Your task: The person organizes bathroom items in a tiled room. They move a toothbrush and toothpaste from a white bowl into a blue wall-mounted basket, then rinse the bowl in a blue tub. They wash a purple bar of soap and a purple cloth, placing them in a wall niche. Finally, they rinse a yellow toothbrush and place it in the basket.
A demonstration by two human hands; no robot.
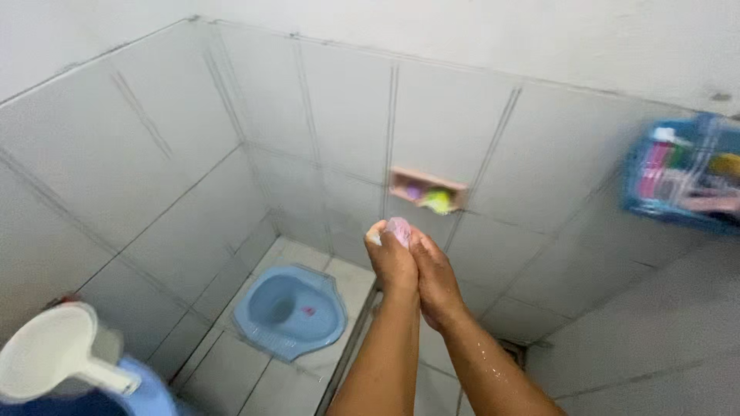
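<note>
Wet forearms rise from the bottom edge of the view, meeting where the 2 hands press together in front of the tiled wall. Between them sits a small pale pink bar of soap [398,228], its rounded top showing just above the fingertips. Left hand [391,262] is cupped around the soap from one side, fingers curled over it; right hand [436,277] is closed against the other side, so both hands grip the 1 bar between their palms.

Judging by the water shining on the right forearm, the bar is likely slick, light and firm, apt to squirt out if squeezed at its ends; a hold across its broad faces with cupped palms looks safest.

Behind the hands, a recessed pink tile soap niche [426,191] in the wall holds a yellow-green object, too blurred to identify. Right of it hangs a blue plastic wire basket [640,202] filled with toiletries. Down on the floor lies a blue ceramic squat toilet [290,310]. At lower left, a white plastic water dipper [58,353] rests on a blue plastic bucket [150,397].
</note>
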